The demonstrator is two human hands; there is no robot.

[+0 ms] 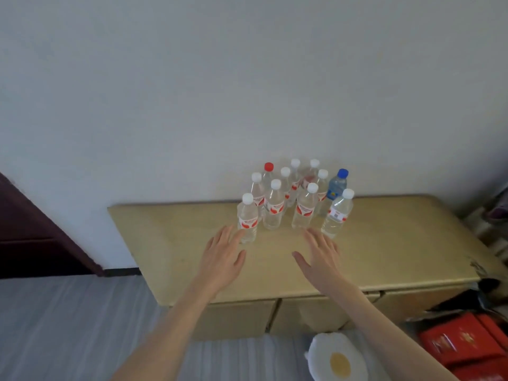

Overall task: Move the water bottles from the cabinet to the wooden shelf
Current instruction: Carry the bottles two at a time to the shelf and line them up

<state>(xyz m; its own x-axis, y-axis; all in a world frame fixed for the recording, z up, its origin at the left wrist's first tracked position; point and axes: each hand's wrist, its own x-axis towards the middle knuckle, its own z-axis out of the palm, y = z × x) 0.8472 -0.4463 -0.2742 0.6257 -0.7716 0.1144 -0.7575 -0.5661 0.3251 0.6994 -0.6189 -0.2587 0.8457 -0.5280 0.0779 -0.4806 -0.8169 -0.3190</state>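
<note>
Eleven bottles (295, 199) stand upright in a cluster on the cabinet (384, 243), near the wall. We hold our left hand (224, 257) and right hand (320, 257) over the top, fingers straight and spread, gripping nothing. Our left fingertips reach the nearest white-capped bottle (247, 218); we cannot tell if they touch.

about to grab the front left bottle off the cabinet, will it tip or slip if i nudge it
The front-left bottle stands tall and narrow, so a nudge near its white cap would probably tip it. It looks full of water, so likely fairly heavy for its size. Neighbouring bottles stand close behind; a fall could knock them. The left hand is open beside it.
</note>
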